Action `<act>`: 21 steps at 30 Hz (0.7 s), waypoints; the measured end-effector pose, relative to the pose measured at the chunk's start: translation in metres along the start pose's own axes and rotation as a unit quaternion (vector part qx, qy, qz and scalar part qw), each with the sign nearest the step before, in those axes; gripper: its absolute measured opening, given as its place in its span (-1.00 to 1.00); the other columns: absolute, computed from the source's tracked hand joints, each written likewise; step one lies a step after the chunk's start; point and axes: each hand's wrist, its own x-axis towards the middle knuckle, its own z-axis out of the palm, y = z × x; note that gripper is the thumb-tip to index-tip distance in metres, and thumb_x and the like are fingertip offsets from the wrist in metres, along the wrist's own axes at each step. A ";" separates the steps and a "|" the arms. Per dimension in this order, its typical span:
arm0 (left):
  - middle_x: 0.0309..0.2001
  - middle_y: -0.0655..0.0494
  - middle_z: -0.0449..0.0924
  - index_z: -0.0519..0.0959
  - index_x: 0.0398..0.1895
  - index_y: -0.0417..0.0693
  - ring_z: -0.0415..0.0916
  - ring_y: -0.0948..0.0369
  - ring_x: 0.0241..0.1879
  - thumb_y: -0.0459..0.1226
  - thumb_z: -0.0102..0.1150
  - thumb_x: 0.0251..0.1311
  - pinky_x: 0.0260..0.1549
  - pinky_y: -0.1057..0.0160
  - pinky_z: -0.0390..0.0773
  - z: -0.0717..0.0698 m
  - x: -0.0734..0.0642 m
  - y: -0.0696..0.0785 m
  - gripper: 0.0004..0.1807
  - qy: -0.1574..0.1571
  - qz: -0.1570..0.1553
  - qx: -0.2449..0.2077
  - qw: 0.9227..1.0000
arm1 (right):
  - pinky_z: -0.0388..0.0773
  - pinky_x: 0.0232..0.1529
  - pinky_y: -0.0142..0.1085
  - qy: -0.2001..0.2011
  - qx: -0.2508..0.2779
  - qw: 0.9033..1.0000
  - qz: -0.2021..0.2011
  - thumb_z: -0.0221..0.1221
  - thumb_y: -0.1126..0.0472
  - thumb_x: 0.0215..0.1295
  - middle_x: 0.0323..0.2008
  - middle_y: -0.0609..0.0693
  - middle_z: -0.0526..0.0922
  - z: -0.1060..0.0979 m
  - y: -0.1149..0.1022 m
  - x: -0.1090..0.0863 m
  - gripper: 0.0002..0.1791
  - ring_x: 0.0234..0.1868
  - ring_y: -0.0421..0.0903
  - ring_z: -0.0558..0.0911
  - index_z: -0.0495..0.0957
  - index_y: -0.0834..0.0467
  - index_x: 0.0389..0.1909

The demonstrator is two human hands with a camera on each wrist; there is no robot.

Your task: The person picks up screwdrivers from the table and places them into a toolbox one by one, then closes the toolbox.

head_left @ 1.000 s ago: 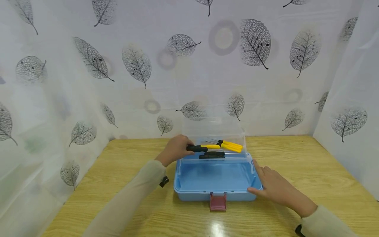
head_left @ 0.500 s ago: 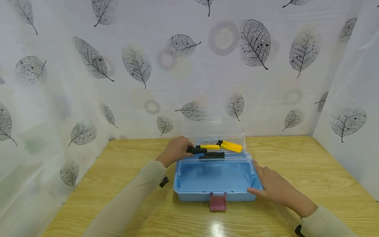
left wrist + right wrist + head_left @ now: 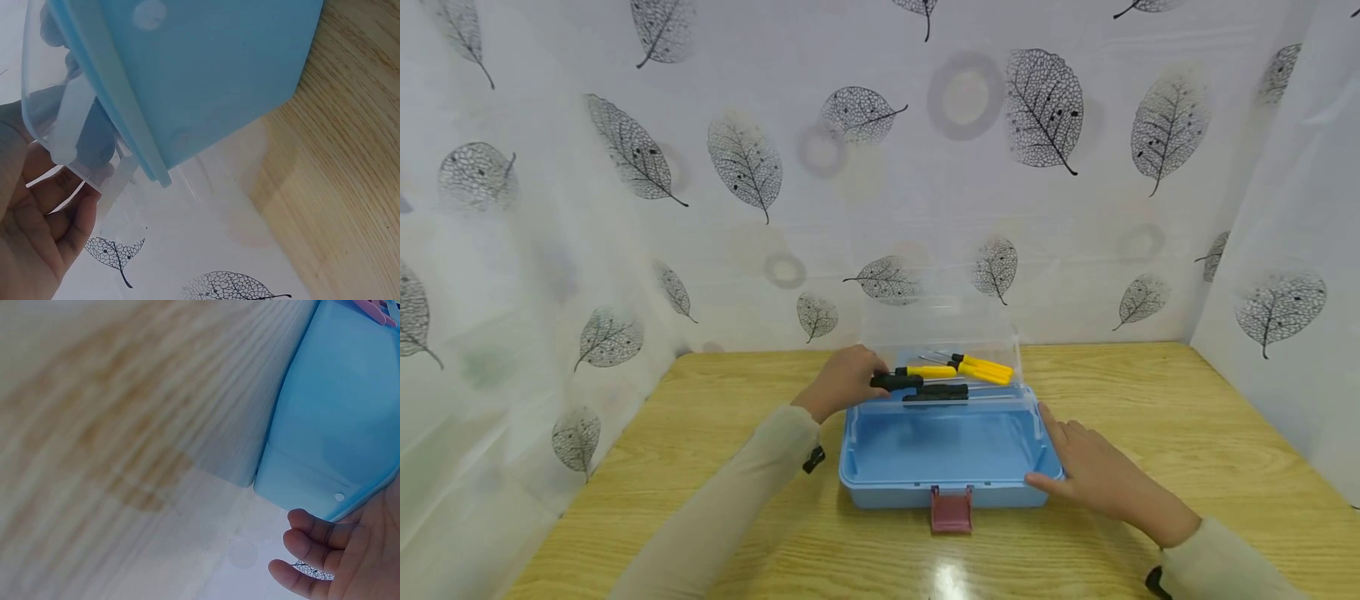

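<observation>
My left hand (image 3: pixel 848 379) is at the left end of a clear raised tray (image 3: pixel 1000 402), pinching the black handle of a screwdriver (image 3: pixel 898 382). Beside it lie more black-handled screwdrivers (image 3: pixel 943 393) and several yellow-handled screwdrivers (image 3: pixel 985 370), their metal shafts showing. In the left wrist view, the left fingers (image 3: pixel 75 234) curl near the tray's clear end; the screwdriver shows only as a dark shape through plastic. My right hand (image 3: pixel 1097 475) rests on the right side of the light blue toolbox (image 3: pixel 887 497), thumb over its rim. In the right wrist view, the right fingers (image 3: pixel 312 553) are loosely bent.
The toolbox's clear lid (image 3: pixel 940 325) stands raised behind the tray. At the box front hangs a dark pink latch (image 3: pixel 951 511). Wooden tabletop (image 3: pixel 737 392) lies around the box, and leaf-printed white curtains (image 3: pixel 925 192) enclose the back and sides.
The left hand has lowered the black-handled screwdriver slightly, so more of the yellow-handled one behind it shows. Over the last half second little moves. The right hand stays in place.
</observation>
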 end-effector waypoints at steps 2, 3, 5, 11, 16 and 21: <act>-0.29 0.15 0.70 0.70 -0.21 -0.02 0.51 0.25 -0.30 -0.06 0.43 -0.08 -0.24 0.28 0.50 -0.001 -0.001 0.000 -0.64 -0.003 0.000 -0.005 1.000 | 0.50 -0.20 -0.09 0.001 0.000 1.000 -0.001 0.15 -0.33 0.11 -0.16 0.18 0.58 0.001 0.000 0.000 0.13 -0.25 -0.07 0.51 -0.03 0.42 0.39; -0.29 0.15 0.70 0.70 -0.21 -0.03 0.51 0.24 -0.30 -0.07 0.43 -0.09 -0.24 0.27 0.50 -0.002 -0.001 0.000 -0.64 -0.003 0.000 -0.009 1.000 | 0.50 -0.20 -0.09 0.001 -0.001 1.000 -0.001 0.14 -0.34 0.11 -0.16 0.18 0.58 0.001 0.000 0.000 0.13 -0.25 -0.08 0.51 -0.03 0.42 0.39; -0.28 0.14 0.70 0.70 -0.20 -0.03 0.50 0.23 -0.30 -0.08 0.43 -0.08 -0.23 0.26 0.50 -0.002 -0.002 0.000 -0.64 -0.004 0.000 -0.013 1.000 | 0.50 -0.20 -0.09 0.000 -0.001 1.000 0.000 0.14 -0.34 0.11 -0.17 0.17 0.58 0.001 0.000 0.001 0.13 -0.26 -0.08 0.50 -0.03 0.42 0.39; -0.28 0.13 0.69 0.69 -0.18 -0.05 0.50 0.23 -0.28 -0.08 0.43 -0.08 -0.21 0.26 0.50 -0.002 -0.004 -0.002 -0.62 0.001 0.006 -0.022 1.000 | 0.49 -0.19 -0.07 0.000 0.003 1.000 0.003 0.14 -0.33 0.11 -0.16 0.18 0.58 0.001 0.001 0.001 0.12 -0.24 -0.07 0.51 -0.02 0.42 0.39; -0.25 0.11 0.68 0.68 -0.14 -0.05 0.51 0.20 -0.23 -0.06 0.41 -0.05 -0.18 0.24 0.51 -0.001 -0.006 -0.004 -0.59 0.001 0.010 -0.023 1.000 | 0.49 -0.20 -0.09 -0.001 0.001 1.000 0.005 0.13 -0.34 0.12 -0.16 0.18 0.58 0.001 0.001 0.001 0.12 -0.25 -0.08 0.50 -0.02 0.42 0.39; -0.18 0.09 0.68 0.65 -0.07 -0.07 0.52 0.18 -0.17 -0.07 0.39 -0.04 -0.11 0.22 0.52 -0.001 -0.007 -0.004 -0.55 -0.003 0.009 -0.033 0.999 | 0.49 -0.20 -0.09 -0.004 0.001 1.000 0.009 0.13 -0.34 0.12 -0.16 0.17 0.58 0.002 0.001 0.001 0.12 -0.25 -0.08 0.50 -0.01 0.42 0.38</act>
